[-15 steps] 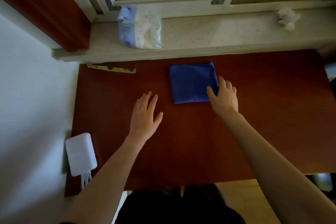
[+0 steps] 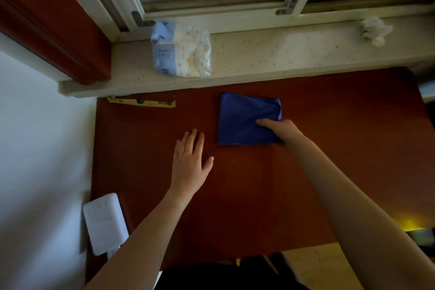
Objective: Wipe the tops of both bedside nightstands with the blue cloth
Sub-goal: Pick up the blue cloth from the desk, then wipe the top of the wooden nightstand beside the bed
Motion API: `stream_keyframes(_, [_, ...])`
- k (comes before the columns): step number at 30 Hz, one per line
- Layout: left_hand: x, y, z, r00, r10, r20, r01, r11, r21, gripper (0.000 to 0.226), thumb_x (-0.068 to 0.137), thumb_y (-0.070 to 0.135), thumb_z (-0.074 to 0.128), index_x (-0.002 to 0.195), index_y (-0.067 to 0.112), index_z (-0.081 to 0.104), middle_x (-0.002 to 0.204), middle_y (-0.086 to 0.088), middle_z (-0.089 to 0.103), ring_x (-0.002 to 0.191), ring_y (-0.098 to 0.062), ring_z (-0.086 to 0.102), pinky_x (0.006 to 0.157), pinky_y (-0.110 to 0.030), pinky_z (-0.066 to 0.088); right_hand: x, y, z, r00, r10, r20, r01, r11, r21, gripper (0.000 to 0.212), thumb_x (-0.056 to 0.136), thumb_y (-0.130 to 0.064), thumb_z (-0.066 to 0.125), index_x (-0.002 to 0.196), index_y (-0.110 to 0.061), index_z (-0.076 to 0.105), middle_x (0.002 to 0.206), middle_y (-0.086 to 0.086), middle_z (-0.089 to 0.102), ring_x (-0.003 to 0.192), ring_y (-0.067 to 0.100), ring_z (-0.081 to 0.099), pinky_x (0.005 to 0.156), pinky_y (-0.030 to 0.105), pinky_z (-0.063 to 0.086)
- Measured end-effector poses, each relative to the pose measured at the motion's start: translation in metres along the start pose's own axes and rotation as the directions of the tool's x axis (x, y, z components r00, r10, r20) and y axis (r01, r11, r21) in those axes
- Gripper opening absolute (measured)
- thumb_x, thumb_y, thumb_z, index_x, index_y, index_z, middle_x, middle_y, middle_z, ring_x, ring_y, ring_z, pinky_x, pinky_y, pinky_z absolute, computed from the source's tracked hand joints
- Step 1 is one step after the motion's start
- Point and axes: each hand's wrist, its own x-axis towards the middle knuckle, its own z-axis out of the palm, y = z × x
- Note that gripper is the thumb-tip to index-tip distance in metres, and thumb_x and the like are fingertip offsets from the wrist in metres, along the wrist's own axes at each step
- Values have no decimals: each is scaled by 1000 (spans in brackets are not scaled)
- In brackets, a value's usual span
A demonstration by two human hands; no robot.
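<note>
I saw the blue cloth [image 2: 247,119], folded into 1 flat square, lying on the nightstand top [image 2: 329,160] near the windowsill [image 2: 282,54]. The right hand [image 2: 280,130] pinched its right edge; the left hand [image 2: 190,162] rested open, flat, beside it.

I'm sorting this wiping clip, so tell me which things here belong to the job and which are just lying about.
Job:
blue cloth, under the right hand
nightstand top
left hand, flat on the wood

Lying about:
white adapter
paper strip
plastic packet on the windowsill
crumpled tissue
</note>
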Motion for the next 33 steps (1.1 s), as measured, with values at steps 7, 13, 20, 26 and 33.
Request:
stream_keyframes(7, [3, 18, -36, 990, -96, 104, 115, 973, -198, 51, 97, 41, 45, 141, 16, 43, 144, -6, 48, 135, -22, 40, 107, -36, 37, -59, 12, -1, 934, -353, -47, 354, 909, 219, 11, 84, -28, 74, 89, -25, 64, 89, -6, 70, 63, 2, 69, 49, 13, 50])
stream_keyframes(13, [-33, 62, -82, 998, 64, -14, -65, 941, -331, 44, 97, 41, 44, 135, 20, 49, 131, 2, 57, 120, -10, 52, 96, -27, 42, -143, 52, -65, 869, -472, -147, 495, 830, 258, 9, 86, -26, 71, 91, -23, 64, 88, -6, 72, 68, 5, 70, 53, 15, 53])
stream_keyframes(20, [-125, 134, -56, 968, 245, 47, -214, 914, -343, 44, 97, 46, 43, 135, 24, 49, 133, 7, 55, 117, 1, 47, 93, -21, 38, -239, 204, -140, 853, -404, -330, 513, 765, 389, 13, 88, -28, 69, 98, -21, 65, 88, -13, 75, 71, 8, 72, 54, 17, 53])
stream_keyframes(26, [-192, 188, 8, 841, 416, 347, -347, 906, -243, 44, 96, 50, 36, 134, 30, 48, 133, 11, 52, 110, 5, 48, 87, -18, 38, -299, 405, -164, 843, -20, -537, 376, 735, 564, 15, 84, -26, 73, 95, -19, 69, 86, -2, 77, 70, 15, 73, 53, 21, 55])
stream_keyframes(33, [-223, 275, 57, 660, 526, 537, -527, 833, -168, 39, 98, 43, 41, 130, 25, 53, 130, 3, 56, 111, -10, 53, 82, -27, 41, -391, 592, -148, 656, 450, -605, 322, 558, 765, 15, 82, -23, 75, 94, -18, 68, 89, 2, 73, 81, 18, 70, 63, 27, 49])
